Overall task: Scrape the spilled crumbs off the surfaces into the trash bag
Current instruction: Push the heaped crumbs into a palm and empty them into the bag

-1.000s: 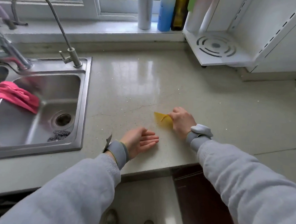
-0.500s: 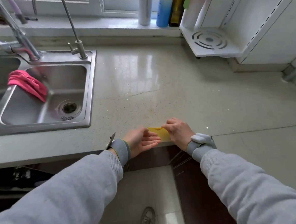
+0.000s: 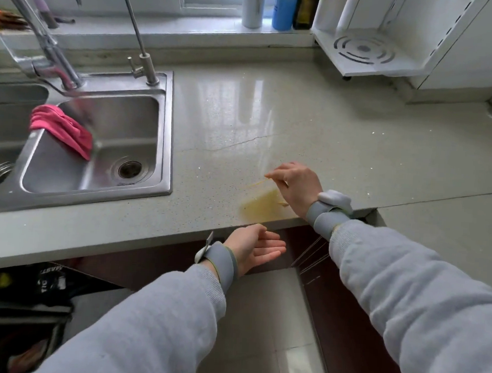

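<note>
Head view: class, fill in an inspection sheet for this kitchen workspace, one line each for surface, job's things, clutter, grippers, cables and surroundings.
Surface: pale speckled countertop, a thin crack across it.
Job's things: blurred yellow scraper near the front edge; trash bag not in view.
Clutter: pink cloth over the sink divider; bottles on the windowsill.
Grippers: right hand holds the scraper; left hand cupped palm-up below the counter edge.
Cables: nothing seen.
Surroundings: faucet, white rack, dark cabinets below.

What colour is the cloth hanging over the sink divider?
Bright pink; the cloth shows best in the head view, draped over the steel sink divider.
</note>
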Tool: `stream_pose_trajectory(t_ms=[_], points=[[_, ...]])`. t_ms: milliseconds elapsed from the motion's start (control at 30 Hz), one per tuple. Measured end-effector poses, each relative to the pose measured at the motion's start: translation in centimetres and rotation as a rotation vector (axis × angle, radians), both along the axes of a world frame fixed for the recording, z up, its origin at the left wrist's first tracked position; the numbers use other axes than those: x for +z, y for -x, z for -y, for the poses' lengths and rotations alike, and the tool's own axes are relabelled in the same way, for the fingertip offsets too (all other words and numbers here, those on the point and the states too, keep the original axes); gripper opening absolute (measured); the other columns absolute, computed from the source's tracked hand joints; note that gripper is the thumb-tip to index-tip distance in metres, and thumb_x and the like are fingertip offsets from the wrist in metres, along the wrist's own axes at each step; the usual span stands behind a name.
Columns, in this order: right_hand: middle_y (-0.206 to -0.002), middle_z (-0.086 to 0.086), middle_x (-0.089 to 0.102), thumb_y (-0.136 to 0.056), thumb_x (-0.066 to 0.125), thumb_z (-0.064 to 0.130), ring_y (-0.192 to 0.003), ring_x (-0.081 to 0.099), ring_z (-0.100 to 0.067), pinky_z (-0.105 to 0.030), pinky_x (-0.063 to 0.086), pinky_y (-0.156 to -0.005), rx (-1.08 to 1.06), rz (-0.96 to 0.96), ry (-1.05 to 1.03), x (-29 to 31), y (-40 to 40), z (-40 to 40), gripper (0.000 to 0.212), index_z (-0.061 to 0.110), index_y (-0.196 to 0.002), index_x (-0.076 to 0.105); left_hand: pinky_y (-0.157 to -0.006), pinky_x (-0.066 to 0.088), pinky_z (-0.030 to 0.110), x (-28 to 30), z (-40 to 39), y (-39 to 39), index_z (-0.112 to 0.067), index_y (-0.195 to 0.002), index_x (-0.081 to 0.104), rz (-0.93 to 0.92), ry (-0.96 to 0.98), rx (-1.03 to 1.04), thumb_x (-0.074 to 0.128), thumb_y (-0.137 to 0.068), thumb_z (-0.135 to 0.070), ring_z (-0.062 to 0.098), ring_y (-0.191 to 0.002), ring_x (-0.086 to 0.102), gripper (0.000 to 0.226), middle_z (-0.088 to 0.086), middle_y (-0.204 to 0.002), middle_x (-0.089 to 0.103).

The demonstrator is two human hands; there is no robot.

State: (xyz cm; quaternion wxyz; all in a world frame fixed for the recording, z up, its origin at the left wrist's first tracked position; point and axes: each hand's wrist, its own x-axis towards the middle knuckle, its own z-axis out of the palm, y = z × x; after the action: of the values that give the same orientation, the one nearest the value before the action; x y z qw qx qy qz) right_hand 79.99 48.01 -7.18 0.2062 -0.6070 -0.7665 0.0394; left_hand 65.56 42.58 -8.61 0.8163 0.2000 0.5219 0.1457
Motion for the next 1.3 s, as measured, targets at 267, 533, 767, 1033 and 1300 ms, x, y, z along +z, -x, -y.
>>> stream_pose_trajectory(t_ms=[267,533,767,1033,1300], points=[[-0.101,-0.008,0.073,-0.090,0.054,0.006,-0.092,0.067,-0.029,-0.033,0.050,-0.076,0.231,0.070,0.135,-1.2,-1.3,-0.5,0.022,0.008,-0.097,0.075,-0.082,0.054,0.028,-2.3,1.0,0.4,0.004,-0.113,0.058,0.039,0.061,0.070,0.031,-0.100,-0.017,0.023,-0.087,0.066,0.037,0.017,-0.097,0.067],[-0.088,-0.007,0.074,-0.085,0.050,0.010,-0.080,0.066,-0.024,-0.027,0.049,-0.070,0.205,-0.044,-0.093,-3.6,-6.0,1.9,0.026,0.009,-0.092,0.074,-0.066,0.059,0.030,-6.6,0.9,-4.8,0.008,-0.097,0.058,0.240,0.170,0.108,0.026,-0.101,-0.017,0.031,-0.091,0.063,0.041,0.024,-0.085,0.070],[-0.081,-0.005,0.073,-0.082,0.050,0.008,-0.074,0.066,-0.028,-0.031,0.034,-0.073,0.093,-0.092,-0.349,-5.0,-4.7,2.0,0.024,0.010,-0.094,0.072,-0.091,0.051,0.041,-9.7,-1.5,-7.3,0.015,-0.102,0.055,0.405,0.160,0.170,0.021,-0.103,-0.024,0.036,-0.118,0.049,0.052,0.030,-0.086,0.069],[-0.084,-0.005,0.070,-0.082,0.041,0.018,-0.084,0.062,-0.030,-0.026,0.028,-0.074,0.150,-0.114,-0.307,-5.9,-5.8,2.6,0.035,0.012,-0.095,0.072,-0.092,0.043,0.051,-10.6,-2.4,-6.8,0.019,-0.111,0.051,0.558,0.130,0.302,0.024,-0.102,-0.030,0.040,-0.135,0.039,0.057,0.036,-0.106,0.059],[-0.083,-0.005,0.067,-0.081,0.053,-0.008,-0.085,0.045,-0.015,-0.020,0.028,-0.074,0.172,-0.092,-0.322,-6.6,-6.1,4.4,0.029,0.009,-0.097,0.070,-0.092,0.045,0.050,-10.3,-1.7,-6.7,0.017,-0.084,0.071,0.662,0.056,0.371,0.030,-0.099,-0.033,0.040,-0.104,0.062,0.066,0.035,-0.096,0.067]])
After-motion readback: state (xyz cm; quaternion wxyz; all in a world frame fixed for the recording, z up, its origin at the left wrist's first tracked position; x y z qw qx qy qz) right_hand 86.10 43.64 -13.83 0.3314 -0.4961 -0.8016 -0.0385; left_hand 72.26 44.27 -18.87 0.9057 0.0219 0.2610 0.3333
